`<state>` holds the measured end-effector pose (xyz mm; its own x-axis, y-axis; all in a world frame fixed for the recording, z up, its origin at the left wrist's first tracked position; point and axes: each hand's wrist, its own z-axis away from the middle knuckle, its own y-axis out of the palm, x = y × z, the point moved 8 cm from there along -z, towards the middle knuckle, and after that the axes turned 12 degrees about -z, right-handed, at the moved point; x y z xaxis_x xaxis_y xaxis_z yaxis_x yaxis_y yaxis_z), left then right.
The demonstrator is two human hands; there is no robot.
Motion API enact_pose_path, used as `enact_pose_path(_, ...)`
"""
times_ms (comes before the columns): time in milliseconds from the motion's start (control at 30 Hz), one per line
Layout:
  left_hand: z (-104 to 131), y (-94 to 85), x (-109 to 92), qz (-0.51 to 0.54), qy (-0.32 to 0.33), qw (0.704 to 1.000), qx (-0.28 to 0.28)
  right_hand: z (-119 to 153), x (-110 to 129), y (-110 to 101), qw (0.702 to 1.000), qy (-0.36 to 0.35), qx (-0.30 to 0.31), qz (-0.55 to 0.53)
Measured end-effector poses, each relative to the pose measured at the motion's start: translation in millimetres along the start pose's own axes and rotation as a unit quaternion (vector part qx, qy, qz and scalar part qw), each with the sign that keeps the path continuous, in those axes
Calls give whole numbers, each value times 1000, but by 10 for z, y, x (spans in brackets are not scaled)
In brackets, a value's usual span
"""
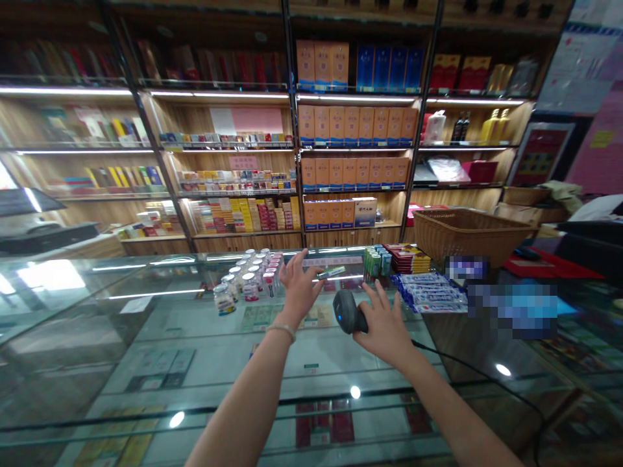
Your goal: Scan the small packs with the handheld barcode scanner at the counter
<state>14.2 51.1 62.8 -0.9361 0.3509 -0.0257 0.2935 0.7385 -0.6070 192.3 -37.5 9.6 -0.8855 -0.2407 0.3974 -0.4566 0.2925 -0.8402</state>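
Note:
My left hand pinches one end of a slim green-and-white pack between thumb and forefinger, with its other fingers raised. What the pack contains I cannot make out. In my right hand is a black barcode scanner with a small blue light, its head turned left; some fingers stretch out beyond it. A black cable trails from the scanner to the lower right. Left of my left hand stand several small clear jars with white lids. Slim green packs stand in a group beyond my right hand.
The glass counter has goods beneath its top. Blue-and-white packets and red-and-yellow boxes lie at the right, before a wicker basket. Lit shelves of boxes line the back wall. Part of the right side is blurred out.

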Motion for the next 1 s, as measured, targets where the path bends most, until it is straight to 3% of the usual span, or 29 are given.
enact_pose_path(267,-7,-28,-29,1,-5,1000,10,7,52,92,998,-21,51,7)
enact_pose_path(467,-11,-32,-30,6,-3,1000,4,-90,-14,-8,993,-12,94,-66)
enact_pose_path(600,-5,-26,-18,9,-6,1000,-2,-426,-47,-282,996,1,-10,-90)
enact_pose_path(667,-1,-17,-18,9,-5,1000,-3,-627,-44,-316,997,-2,-47,-66)
enact_pose_path(833,9,-5,-11,10,-3,1000,-6,-978,-67,-167,993,-16,-112,-20)
enact_pose_path(1000,15,-3,-5,10,-6,1000,-1,-1017,-155,-9,989,-29,-137,-38)
